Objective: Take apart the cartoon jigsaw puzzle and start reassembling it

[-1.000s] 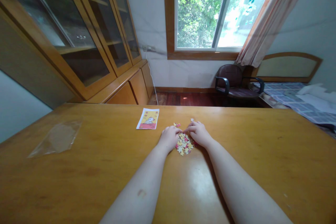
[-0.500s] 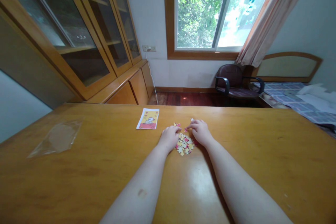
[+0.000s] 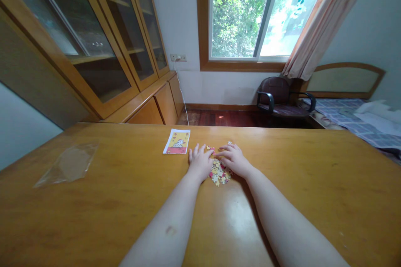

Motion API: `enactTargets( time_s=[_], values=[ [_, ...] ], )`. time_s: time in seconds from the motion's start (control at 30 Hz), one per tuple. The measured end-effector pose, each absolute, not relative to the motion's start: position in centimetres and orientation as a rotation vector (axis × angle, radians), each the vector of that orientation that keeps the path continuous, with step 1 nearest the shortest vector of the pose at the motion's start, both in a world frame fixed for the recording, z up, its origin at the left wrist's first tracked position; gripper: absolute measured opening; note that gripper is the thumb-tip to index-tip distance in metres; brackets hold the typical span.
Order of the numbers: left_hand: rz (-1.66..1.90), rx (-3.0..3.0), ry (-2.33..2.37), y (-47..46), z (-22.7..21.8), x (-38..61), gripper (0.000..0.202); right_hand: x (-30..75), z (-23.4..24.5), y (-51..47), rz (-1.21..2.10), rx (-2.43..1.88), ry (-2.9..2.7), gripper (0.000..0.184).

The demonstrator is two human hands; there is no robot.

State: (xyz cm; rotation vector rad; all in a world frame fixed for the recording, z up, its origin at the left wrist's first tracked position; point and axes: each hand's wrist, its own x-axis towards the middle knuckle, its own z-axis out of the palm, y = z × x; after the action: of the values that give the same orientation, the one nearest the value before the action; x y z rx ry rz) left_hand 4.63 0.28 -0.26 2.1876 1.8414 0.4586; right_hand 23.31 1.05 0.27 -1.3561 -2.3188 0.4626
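A small heap of yellow, red and white jigsaw pieces (image 3: 219, 172) lies on the wooden table (image 3: 125, 200). My left hand (image 3: 200, 162) rests at the heap's left edge with its fingers spread and stretched forward, open. My right hand (image 3: 233, 159) lies over the heap's right and far side, fingers extended toward the left hand and touching pieces. A couple of stray pieces (image 3: 229, 143) sit just beyond the hands. A small picture card (image 3: 177, 147) with a cartoon dog lies left of the left hand.
An empty clear plastic bag (image 3: 69, 163) lies on the table's left part. Beyond the far edge stand wooden glass-door cabinets (image 3: 103, 46), a dark armchair (image 3: 280, 98) under the window, and a bed (image 3: 360, 117) on the right.
My left hand's fingers have uncurled and spread forward toward the card. My right hand has flattened and shifted slightly left over the pieces.
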Motion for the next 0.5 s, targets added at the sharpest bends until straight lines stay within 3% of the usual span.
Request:
enactTargets(
  time_s=[0.5],
  values=[
    [0.613,2.207,1.801,0.1,0.8,4.7,0.029,23.4,-0.2,1.4,0.405,-1.459,-2.205,0.024]
  ],
)
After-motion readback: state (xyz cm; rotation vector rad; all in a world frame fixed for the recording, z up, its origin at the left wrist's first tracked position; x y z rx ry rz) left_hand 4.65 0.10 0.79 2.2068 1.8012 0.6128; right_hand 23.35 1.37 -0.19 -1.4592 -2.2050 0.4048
